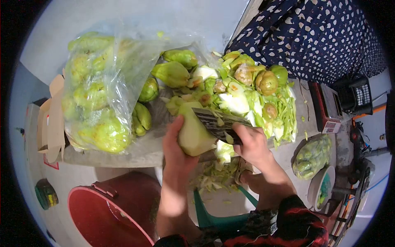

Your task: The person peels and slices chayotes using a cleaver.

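My left hand is wrapped round a pale, mostly peeled chayote, held upright over the front edge of the table. In my right hand is the handle of a broad-bladed knife; its dark, streaked blade rests against the chayote's upper right side. Bits of peel stick to the blade. Behind the knife spreads a heap of green peel and cut pieces, with several browned chayotes among it. Unpeeled green chayotes lie to the left of the heap.
A clear plastic bag full of chayotes stands on the table's left, beside a cardboard box. Below are a red bin, a green stool and floor scraps. A red scale and bagged chayotes are right.
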{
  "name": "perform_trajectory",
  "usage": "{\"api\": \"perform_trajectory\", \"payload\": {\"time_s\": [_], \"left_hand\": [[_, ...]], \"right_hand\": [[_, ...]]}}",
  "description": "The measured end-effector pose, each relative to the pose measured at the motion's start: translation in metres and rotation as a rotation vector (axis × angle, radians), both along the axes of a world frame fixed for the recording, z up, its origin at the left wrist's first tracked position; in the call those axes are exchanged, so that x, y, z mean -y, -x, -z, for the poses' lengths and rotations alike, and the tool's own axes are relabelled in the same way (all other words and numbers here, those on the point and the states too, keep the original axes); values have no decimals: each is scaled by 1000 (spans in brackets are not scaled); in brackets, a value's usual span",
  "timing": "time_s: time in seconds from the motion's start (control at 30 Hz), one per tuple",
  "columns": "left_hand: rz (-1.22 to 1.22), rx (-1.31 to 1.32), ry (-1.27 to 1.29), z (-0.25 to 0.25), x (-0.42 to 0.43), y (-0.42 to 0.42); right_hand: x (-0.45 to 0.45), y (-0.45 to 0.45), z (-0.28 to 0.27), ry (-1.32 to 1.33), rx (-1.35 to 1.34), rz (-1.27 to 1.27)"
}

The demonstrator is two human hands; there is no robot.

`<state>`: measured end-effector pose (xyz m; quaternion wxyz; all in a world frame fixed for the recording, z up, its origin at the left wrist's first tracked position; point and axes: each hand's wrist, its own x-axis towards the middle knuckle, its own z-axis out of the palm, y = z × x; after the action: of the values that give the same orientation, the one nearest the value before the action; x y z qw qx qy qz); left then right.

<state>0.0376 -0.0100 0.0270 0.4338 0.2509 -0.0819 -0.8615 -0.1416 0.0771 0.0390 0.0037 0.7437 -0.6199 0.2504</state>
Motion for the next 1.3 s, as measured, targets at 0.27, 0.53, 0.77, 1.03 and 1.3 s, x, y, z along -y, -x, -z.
{"api": "perform_trajectory", "payload": {"time_s": [0.27, 0.53, 0.77, 1.03, 1.3], "left_hand": [[21, 19, 10, -13, -4, -1], [72, -59, -6, -6, -5, 0], [42, 92, 6, -10, -10, 2], [102, -30, 16, -7, -9, -1], [76, -45, -12, -9, -3, 2]], "right_hand": [[-11, -10, -23, -18, 122, -243], [-9, -10, -31, 142, 87, -243], [-1, 5, -6, 5, 21, 0], [-2, -3, -11, 16, -35, 2], [-17, -5, -24, 46, 79, -212]]}}
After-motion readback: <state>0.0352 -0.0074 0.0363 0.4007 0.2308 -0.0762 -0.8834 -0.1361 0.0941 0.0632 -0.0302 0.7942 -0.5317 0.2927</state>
